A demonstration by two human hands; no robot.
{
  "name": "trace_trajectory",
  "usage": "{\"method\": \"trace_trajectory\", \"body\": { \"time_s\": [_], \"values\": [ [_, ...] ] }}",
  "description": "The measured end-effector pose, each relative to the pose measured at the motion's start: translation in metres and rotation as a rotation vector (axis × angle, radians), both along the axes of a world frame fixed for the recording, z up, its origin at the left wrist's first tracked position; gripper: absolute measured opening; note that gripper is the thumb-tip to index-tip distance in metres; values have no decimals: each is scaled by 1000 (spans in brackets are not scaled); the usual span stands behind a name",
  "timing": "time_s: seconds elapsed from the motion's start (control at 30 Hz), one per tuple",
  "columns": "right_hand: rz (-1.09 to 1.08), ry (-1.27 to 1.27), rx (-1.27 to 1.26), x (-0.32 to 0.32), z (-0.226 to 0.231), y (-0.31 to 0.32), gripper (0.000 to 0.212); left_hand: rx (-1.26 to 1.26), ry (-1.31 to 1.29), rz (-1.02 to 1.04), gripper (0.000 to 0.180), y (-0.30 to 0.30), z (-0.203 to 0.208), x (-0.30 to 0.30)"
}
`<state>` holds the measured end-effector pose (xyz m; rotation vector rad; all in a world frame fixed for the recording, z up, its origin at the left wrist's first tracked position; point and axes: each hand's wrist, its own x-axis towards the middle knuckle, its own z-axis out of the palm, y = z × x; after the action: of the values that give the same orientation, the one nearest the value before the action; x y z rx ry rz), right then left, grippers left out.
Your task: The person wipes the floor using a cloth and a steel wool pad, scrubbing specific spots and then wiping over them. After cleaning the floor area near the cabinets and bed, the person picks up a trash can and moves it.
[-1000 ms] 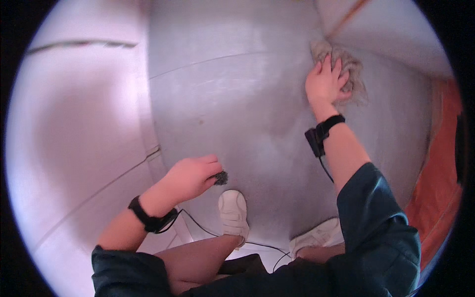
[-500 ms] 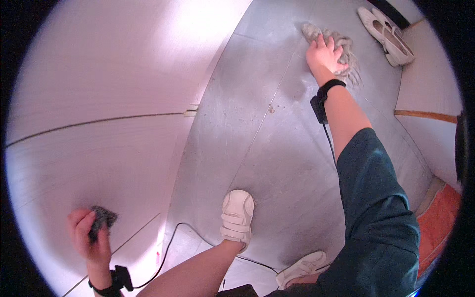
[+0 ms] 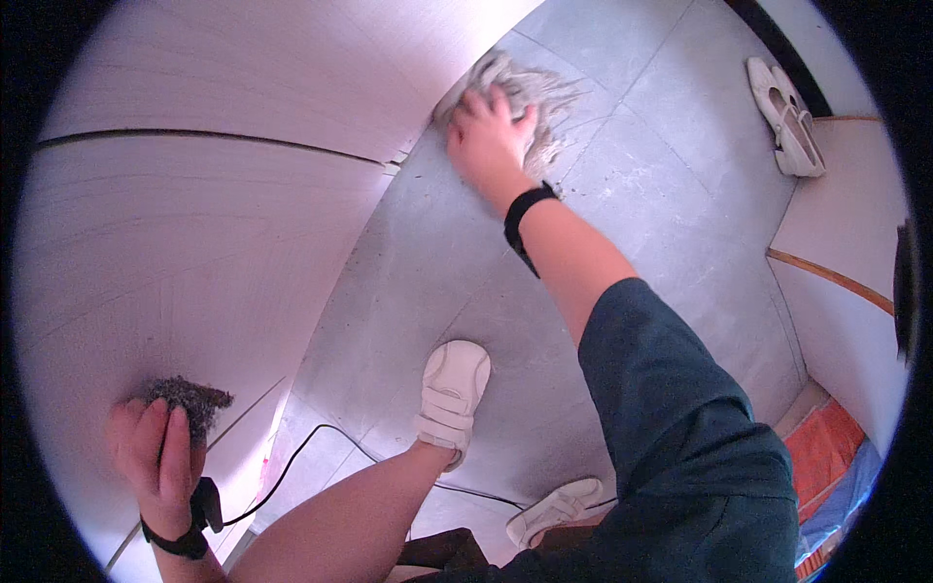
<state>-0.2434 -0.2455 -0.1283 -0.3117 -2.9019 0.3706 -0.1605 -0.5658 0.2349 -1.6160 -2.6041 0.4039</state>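
Note:
My right hand (image 3: 489, 141) presses down on a grey-white, stringy mop head (image 3: 535, 92), its fingers bent over the strands. The mop head is bunched on the grey tiled floor, against the foot of the pale wood-grain panel, and its loose strands fan out to the right. At the lower left my left hand (image 3: 151, 452) pinches a dark grey, fuzzy clump (image 3: 194, 400) between fingers and thumb, close to the panel. What the clump is made of cannot be told. Each wrist wears a black strap.
The pale panel (image 3: 233, 214), with dark seams, fills the left side. Grey floor tiles (image 3: 641, 214) show small dirt specks. White shoes (image 3: 785, 117) lean by the right wall. My white-shod foot (image 3: 455, 394) stands mid-floor, near a black cable (image 3: 321, 428). Orange cloth (image 3: 824, 452) lies at lower right.
My right hand has swept the mop head leftward across the floor to the panel's foot. My left hand has shifted slightly, still holding the dark clump. The view has turned a little.

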Motion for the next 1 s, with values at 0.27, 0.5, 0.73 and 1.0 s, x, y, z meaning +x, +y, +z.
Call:
{"method": "trace_trajectory", "body": {
  "time_s": [0.27, 0.5, 0.73, 1.0],
  "values": [
    [1112, -31, -219, 45, 6, 21, 24, 130, 62, -57, 36, 7, -20, -6],
    [1138, -111, -132, 90, 9, 139, 31, 104, 70, -41, 38, -12, -29, -9],
    [786, -300, 8, 208, 25, 236, 51, 39, 152, 2, 41, -32, -33, -13],
    [45, -245, 61, 364, 6, 266, 51, -53, 156, 19, 40, -65, -24, -23]
  ]
}}
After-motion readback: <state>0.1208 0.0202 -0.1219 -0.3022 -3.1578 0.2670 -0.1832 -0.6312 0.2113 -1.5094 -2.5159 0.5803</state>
